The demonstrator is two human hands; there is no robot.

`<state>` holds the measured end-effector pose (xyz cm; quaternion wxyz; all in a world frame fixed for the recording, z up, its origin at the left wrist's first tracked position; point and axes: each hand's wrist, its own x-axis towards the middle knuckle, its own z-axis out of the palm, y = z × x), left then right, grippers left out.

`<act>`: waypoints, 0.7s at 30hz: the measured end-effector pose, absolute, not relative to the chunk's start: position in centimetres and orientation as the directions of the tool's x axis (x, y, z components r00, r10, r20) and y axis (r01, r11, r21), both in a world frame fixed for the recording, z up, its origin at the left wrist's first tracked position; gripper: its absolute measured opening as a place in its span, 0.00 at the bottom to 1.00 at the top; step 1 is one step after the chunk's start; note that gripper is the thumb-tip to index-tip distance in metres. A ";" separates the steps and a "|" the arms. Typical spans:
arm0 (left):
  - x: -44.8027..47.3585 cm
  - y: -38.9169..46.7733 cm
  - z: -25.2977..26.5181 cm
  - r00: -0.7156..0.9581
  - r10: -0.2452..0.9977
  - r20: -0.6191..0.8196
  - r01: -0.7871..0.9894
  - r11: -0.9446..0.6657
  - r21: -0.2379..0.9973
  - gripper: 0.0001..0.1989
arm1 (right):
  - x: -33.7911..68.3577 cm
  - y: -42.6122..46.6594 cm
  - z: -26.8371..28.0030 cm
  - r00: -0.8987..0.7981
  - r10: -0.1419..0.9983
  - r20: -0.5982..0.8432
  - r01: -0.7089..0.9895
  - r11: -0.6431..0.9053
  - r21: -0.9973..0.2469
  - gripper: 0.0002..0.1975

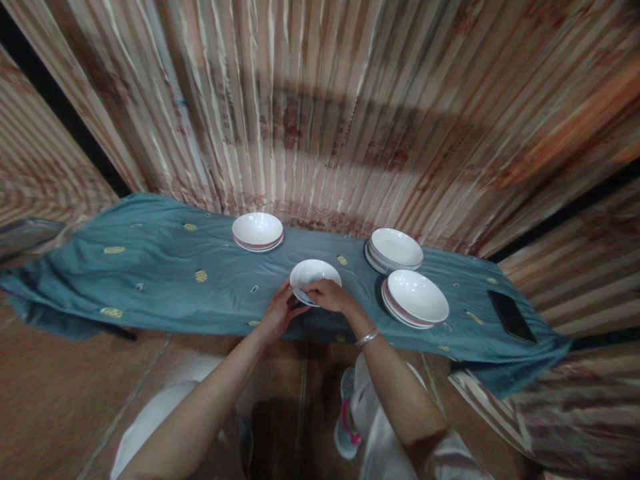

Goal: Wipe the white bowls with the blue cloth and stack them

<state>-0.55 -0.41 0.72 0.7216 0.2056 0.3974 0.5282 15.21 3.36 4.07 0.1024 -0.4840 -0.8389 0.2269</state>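
Note:
A white bowl [316,268] is at the near middle of the covered table, tilted slightly towards me. My left hand [283,309] grips its near left rim, the fingers partly beneath it. Inside the bowl, over the near rim, my right hand [327,295] is closed on a pale bluish cloth [301,295], pressed against the bowl's surface. The cloth is small and mostly hidden by the fingers. A silvery bangle [369,337] circles my right wrist.
A short stack of bowls [258,231] stands at the back left. Two more stacks, one farther [397,250] and one nearer [418,297], stand to the right. A dark phone [512,316] lies near the right end of the teal tablecloth [165,273]. Behind hangs a pleated curtain [310,133].

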 end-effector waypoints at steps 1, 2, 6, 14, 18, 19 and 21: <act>-0.6 -0.4 0.7 0.129 0.926 -0.355 -0.603 0.357 0.713 0.16 | 14.9 3.5 3.8 -0.516 0.856 -0.026 0.724 0.420 -0.548 0.14; -0.6 -0.4 0.6 0.129 0.926 -0.355 -0.609 0.356 0.708 0.14 | 14.6 3.6 3.4 -0.516 0.857 -0.003 0.680 0.408 -0.609 0.15; -0.5 -0.4 0.5 0.113 0.915 -0.387 -0.638 0.365 0.678 0.10 | 13.1 3.9 2.3 -0.455 0.876 0.159 0.577 0.426 -0.697 0.19; -0.2 -0.7 1.5 0.091 0.912 -0.399 -0.617 0.366 0.696 0.13 | 10.8 4.9 2.3 -0.389 0.884 0.261 0.771 0.467 -0.433 0.19; -0.2 -0.7 1.5 0.109 0.916 -0.386 -0.615 0.367 0.698 0.19 | 10.6 5.8 2.8 -0.350 0.908 0.228 0.861 0.408 -0.303 0.20; -0.2 -0.6 1.4 0.111 0.916 -0.385 -0.614 0.368 0.698 0.20 | 10.7 6.1 2.8 -0.338 0.915 0.221 0.877 0.392 -0.279 0.20; -0.3 -0.5 1.2 0.102 0.913 -0.394 -0.610 0.370 0.701 0.21 | 10.9 6.5 2.9 -0.312 0.927 0.210 0.903 0.358 -0.238 0.19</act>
